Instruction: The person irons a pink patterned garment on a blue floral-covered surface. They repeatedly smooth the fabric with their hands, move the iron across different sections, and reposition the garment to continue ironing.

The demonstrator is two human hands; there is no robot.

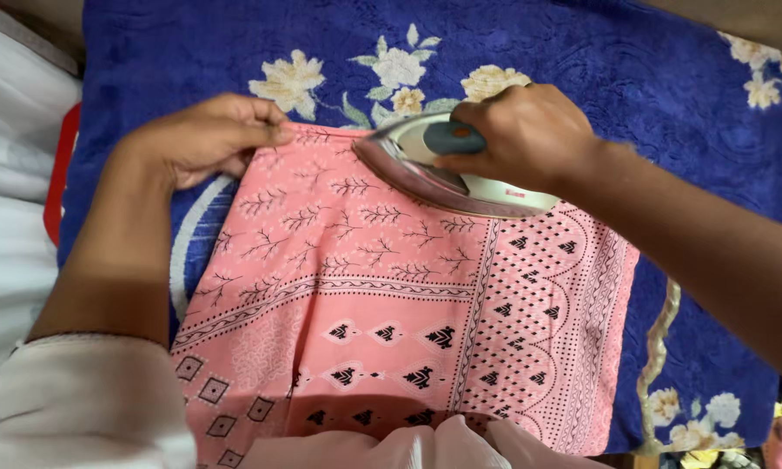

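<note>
Hands both occupied: grips the handle of the iron [421, 169] with the right hand [521, 135], fingers wrapped shut around it, and pinches the far left corner of the pink printed cloth [391, 304] with the left hand [204, 139], thumb and fingers drawn narrow on the edge.

Beneath everything, spread wide as a pad: a blue blanket [599, 52] with pale flowers [395, 69] (a bunch of them just beyond the iron's nose). On top of that, laid flat and nearly reaching the body: the pink cloth, branch pattern at the far end, dark diamond motifs and borders nearer. At its far edge, resting sole-down on the fabric, nose pointing left towards the pinching hand: the iron. Smaller still, at the near left: a white sleeve [78, 399].

Looks to be mid-pass, pressing the top edge while holding it taut. Calls next, judging by the layout, for keeping that corner tensioned and fingertips clear of the hot nose, close by already.
</note>
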